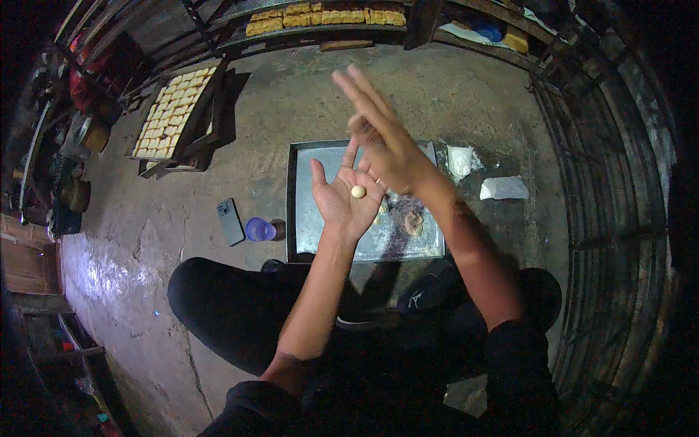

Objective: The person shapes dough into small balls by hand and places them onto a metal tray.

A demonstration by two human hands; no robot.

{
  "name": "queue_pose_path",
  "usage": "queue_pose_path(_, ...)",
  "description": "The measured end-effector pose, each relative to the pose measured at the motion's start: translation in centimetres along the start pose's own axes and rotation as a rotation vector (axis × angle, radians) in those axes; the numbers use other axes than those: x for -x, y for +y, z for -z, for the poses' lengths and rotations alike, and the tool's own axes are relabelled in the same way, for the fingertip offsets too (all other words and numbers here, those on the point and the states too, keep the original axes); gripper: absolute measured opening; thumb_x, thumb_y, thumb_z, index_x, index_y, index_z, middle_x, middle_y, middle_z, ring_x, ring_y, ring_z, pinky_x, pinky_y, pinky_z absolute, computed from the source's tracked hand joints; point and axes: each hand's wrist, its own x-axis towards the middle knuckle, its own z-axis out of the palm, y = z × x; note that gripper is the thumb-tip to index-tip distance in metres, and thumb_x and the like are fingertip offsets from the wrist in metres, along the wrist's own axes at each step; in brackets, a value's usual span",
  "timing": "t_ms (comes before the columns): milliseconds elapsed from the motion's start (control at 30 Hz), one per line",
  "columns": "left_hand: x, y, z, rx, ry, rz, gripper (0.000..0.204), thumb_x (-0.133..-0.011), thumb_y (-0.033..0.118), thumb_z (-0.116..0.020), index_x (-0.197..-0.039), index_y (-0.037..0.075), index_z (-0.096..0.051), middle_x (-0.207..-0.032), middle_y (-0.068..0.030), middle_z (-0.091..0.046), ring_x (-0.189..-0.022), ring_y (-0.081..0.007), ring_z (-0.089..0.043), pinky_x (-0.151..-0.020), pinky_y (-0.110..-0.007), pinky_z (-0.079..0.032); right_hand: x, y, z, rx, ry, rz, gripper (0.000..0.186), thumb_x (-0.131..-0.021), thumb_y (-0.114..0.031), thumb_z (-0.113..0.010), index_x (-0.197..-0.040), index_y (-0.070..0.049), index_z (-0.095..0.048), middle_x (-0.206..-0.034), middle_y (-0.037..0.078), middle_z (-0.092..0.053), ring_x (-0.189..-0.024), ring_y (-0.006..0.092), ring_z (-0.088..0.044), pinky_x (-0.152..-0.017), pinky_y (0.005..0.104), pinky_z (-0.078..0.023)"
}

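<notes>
Palm up over a metal tray (306,218), my left hand (341,200) has its fingers spread. A small, pale, round ball that looks like dough (358,191) rests loose on that palm. My right hand (386,149) is raised just beside and partly over the left fingers. Its fingers are stretched out, slightly blurred, and I see nothing held in them. On the tray below lie a flattened, tan, dough-like lump (413,223) and smaller pieces, partly hidden by my hands and in shadow.
White packets (504,188) lie right of the tray beside spilled white powder. Left of it are a phone (231,221) and a purple cup (260,229). Further left stands a tray of pale dough pieces (173,109). Browned loaves (328,17) fill a far shelf; slatted racks (615,218) line the right.
</notes>
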Motion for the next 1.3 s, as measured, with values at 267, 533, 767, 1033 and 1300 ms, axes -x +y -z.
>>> queue_pose_path(267, -0.7, 0.9, 4.7, 0.002, 0.084, 0.077, 0.074, -0.100, 0.065, -0.027, -0.128, 0.002, -0.054, -0.093, -0.0061, -0.058, -0.078, -0.0165, -0.051, -0.070, -0.029, -0.042, -1.1, 1.1, 3.1, -0.331, 0.221, -0.128, 0.064, -0.103, -0.054, -0.034, -0.146, -0.007, -0.041, -0.151, 0.014, -0.038, -0.124, 0.0273, -0.055, -0.106, 0.0401, -0.040)
queue_pose_path(533, 1.3, 2.4, 18.3, -0.515, 0.788, 0.095, 0.031, -0.100, 0.042, -0.049, -0.082, 0.017, -0.053, -0.066, 0.0055, -0.047, -0.053, -0.0078, -0.041, -0.047, -0.024, -0.034, 2.8, 10.2, 1.3, -0.645, 0.097, -0.752, 0.066, -0.098, -0.049, -0.054, -0.147, -0.008, -0.039, -0.150, 0.014, -0.038, -0.114, 0.0273, -0.062, -0.097, 0.0383, -0.048)
queue_pose_path(767, 4.0, 8.5, 29.4, -0.698, 0.924, -0.141, 0.019, -0.095, 0.015, -0.055, -0.078, 0.008, -0.051, -0.064, -0.0037, -0.047, -0.056, -0.0157, -0.047, -0.053, -0.032, -0.040, 11.4, 18.7, -1.4, -0.507, -0.102, -1.208, 0.072, -0.093, -0.052, -0.060, -0.143, -0.005, -0.042, -0.144, 0.016, -0.046, -0.110, 0.0307, -0.064, -0.094, 0.0413, -0.050)
queue_pose_path(1033, 2.9, 16.3, 33.4, -2.208, 0.881, -0.053, 0.027, -0.079, 0.025, -0.068, -0.086, 0.000, -0.066, -0.081, -0.0194, -0.069, -0.078, -0.0317, -0.069, -0.072, -0.040, -0.053, 17.7, 21.0, -6.2, 0.168, -0.475, -0.929, 0.055, -0.092, -0.044, -0.058, -0.119, 0.003, -0.060, -0.117, 0.028, -0.063, -0.108, 0.0437, -0.062, -0.091, 0.0497, -0.049)
queue_pose_path(1300, -3.3, 15.6, 28.6, -2.354, 0.488, -0.258, 0.025, -0.081, 0.021, -0.067, -0.087, -0.003, -0.066, -0.081, -0.0221, -0.070, -0.077, -0.0347, -0.071, -0.069, -0.042, -0.055, 22.3, 18.6, -9.6, 0.343, -0.856, -0.876, 0.052, -0.091, -0.038, -0.060, -0.128, -0.002, -0.056, -0.133, 0.027, -0.053, -0.123, 0.0419, -0.054, -0.102, 0.0522, -0.045)
